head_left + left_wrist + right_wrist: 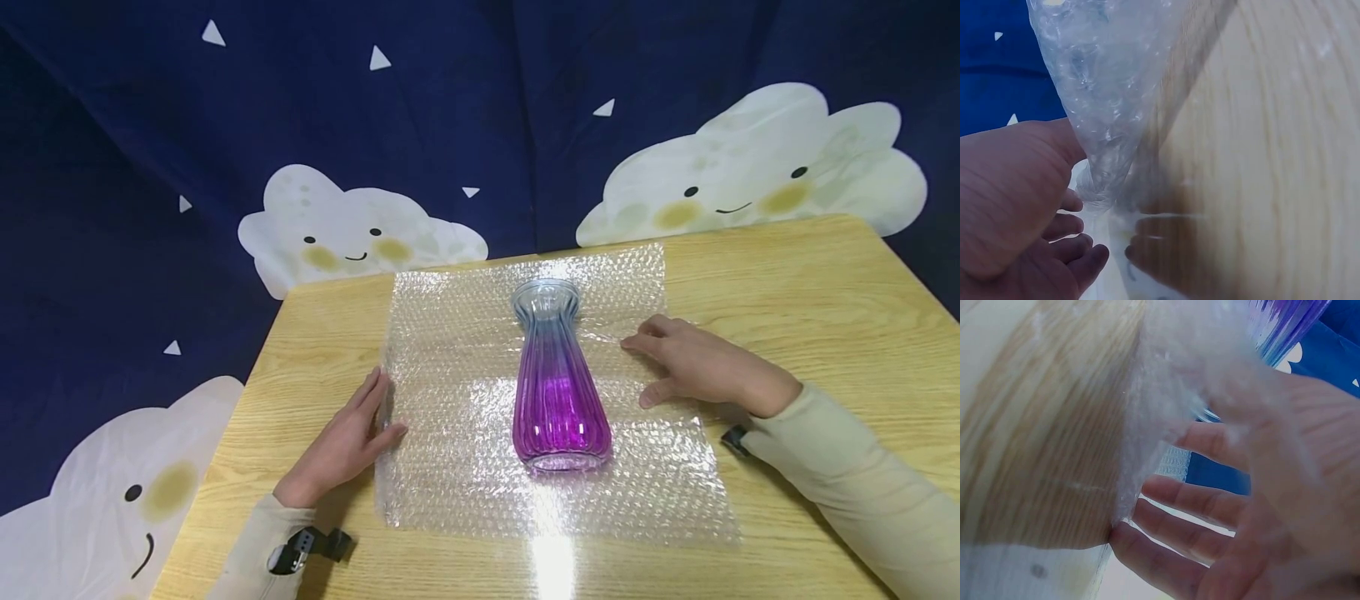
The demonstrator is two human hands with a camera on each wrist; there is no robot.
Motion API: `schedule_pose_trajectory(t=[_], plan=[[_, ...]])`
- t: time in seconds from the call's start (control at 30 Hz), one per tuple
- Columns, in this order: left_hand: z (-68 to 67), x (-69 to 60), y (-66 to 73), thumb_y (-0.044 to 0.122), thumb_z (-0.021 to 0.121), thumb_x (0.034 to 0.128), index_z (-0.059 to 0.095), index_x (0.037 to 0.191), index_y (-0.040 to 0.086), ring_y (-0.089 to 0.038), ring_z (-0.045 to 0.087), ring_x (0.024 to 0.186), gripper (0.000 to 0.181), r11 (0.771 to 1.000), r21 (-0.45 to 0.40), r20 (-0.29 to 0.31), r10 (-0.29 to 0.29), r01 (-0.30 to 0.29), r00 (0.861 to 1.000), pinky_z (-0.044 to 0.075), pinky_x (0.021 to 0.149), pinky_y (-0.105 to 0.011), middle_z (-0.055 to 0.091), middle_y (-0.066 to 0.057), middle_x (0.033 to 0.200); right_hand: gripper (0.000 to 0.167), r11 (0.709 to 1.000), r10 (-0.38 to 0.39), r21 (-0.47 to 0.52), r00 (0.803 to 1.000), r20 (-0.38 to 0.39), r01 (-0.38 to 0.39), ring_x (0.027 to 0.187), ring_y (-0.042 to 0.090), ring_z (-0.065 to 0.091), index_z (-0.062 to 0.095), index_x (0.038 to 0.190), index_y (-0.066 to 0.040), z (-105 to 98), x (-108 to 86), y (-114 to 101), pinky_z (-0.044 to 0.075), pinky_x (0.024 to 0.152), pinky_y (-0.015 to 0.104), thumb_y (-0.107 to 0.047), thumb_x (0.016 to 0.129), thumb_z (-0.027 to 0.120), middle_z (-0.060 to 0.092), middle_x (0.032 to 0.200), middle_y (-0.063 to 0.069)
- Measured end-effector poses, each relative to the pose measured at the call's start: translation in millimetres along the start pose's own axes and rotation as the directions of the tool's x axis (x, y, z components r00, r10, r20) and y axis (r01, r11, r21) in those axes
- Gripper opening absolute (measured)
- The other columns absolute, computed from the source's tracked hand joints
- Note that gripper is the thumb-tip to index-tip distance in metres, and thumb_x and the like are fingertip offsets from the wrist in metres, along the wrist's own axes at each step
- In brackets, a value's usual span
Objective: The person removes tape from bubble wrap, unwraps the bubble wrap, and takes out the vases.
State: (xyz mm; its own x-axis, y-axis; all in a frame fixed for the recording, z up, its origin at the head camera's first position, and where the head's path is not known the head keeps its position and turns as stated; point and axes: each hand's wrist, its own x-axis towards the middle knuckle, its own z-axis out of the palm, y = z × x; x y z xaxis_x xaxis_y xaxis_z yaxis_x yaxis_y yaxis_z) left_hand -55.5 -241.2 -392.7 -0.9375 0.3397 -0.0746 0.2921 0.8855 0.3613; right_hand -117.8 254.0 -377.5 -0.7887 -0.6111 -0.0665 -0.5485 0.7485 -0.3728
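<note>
A ribbed glass vase (561,392), clear blue at its flared mouth and purple towards its base, lies on a sheet of bubble wrap (442,467). Its mouth points away from me. At the sheet's left edge is my left hand (341,446), thumb over the wrap and apart from the fingers. The left wrist view shows the wrap (1110,75) raised between thumb and loosely bent fingers. My right hand (693,367) reaches over the right edge, fingers spread, to the right of the vase. In the right wrist view its fingertips (1124,534) touch the wrap's edge.
The sheet covers the middle of a light wooden table (825,308). Behind the table hangs a dark blue curtain (450,125) printed with smiling clouds and white triangles. A black strap device (300,550) sits on my left wrist.
</note>
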Motion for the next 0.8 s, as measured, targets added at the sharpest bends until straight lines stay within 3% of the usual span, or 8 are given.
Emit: schedule_pose_trajectory(t=[0.8], plan=[[-11.8,-5.9,-6.9,0.030,0.063,0.1036,0.028,0.160,-0.006,-0.047,0.023,0.158,0.075,1.000,0.014,0.041,-0.018,0.018,0.999,0.037,0.121,-0.060,0.024,-0.026,0.170,0.085,1.000,0.023,0.014,1.000,0.014,-0.023,0.116,0.039,0.062,0.061,0.142,-0.003,0,0.6,-2,0.054,0.100,0.059,-0.047,0.074,0.086,0.061,0.133,0.024]])
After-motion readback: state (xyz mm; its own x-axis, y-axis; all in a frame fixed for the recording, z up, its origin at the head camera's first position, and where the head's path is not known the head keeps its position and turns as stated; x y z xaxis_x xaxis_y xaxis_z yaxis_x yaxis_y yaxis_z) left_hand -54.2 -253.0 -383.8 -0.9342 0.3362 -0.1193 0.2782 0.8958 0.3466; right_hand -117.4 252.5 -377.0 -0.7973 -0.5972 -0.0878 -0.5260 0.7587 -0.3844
